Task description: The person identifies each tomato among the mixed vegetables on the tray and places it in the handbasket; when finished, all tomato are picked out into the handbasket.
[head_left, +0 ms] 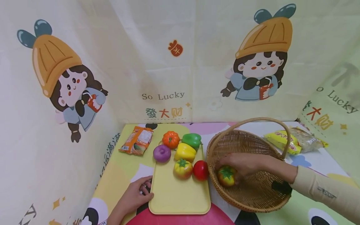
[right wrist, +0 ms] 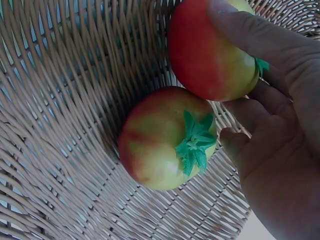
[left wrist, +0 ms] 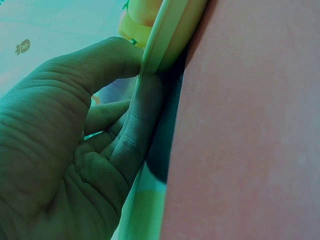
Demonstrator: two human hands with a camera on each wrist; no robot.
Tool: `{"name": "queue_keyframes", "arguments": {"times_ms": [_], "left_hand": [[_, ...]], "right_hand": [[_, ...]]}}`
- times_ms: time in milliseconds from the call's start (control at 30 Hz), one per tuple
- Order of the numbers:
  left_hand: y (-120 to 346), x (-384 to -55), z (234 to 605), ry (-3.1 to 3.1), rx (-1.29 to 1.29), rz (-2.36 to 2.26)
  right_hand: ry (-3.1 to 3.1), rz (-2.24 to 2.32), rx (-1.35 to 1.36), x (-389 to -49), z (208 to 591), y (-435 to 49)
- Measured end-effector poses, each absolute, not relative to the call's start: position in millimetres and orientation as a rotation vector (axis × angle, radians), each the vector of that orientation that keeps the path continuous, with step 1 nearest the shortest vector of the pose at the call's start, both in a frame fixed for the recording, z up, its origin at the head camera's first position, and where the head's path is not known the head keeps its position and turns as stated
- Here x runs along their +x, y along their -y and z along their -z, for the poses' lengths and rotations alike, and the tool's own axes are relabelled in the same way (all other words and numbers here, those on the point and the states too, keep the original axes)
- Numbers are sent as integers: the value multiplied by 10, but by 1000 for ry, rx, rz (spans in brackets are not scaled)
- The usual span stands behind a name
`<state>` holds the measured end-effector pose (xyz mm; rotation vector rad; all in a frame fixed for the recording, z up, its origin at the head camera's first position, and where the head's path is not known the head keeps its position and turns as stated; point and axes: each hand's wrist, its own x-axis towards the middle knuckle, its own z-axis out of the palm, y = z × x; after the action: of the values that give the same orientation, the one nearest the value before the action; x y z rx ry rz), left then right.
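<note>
My right hand [head_left: 244, 164] reaches into the wicker basket [head_left: 260, 200]. In the right wrist view, its thumb and fingers grip a red-and-yellow toy tomato [right wrist: 205, 55]. A second toy tomato [right wrist: 165, 140] with a green leafy top lies against the weave just below it. My left hand [head_left: 136, 193] pinches the left edge of the yellow tray [head_left: 180, 200], thumb at the rim and fingers low at its side. Grouped on and around the tray's far half are another tomato [head_left: 183, 170], a round red fruit [head_left: 201, 170], a yellow pepper [head_left: 185, 152] and a purple onion [head_left: 162, 153].
Behind these are an orange pumpkin [head_left: 171, 139] and a green pepper [head_left: 192, 140]. An orange snack packet [head_left: 137, 140] lies at back left, a yellow packet [head_left: 284, 141] behind the basket. The basket's handle [head_left: 261, 119] arches above its far side. Printed cloth hangs around the table.
</note>
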<state>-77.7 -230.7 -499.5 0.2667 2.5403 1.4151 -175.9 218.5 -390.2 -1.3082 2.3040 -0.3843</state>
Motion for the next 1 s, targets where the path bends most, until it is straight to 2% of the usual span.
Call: {"name": "queue_keyframes", "arguments": {"times_ms": [1000], "left_hand": [[2299,-782,5002,-2524,256,-1426]], "right_hand": [[-2324,301,-1304,-1727,3857,-2248]]}}
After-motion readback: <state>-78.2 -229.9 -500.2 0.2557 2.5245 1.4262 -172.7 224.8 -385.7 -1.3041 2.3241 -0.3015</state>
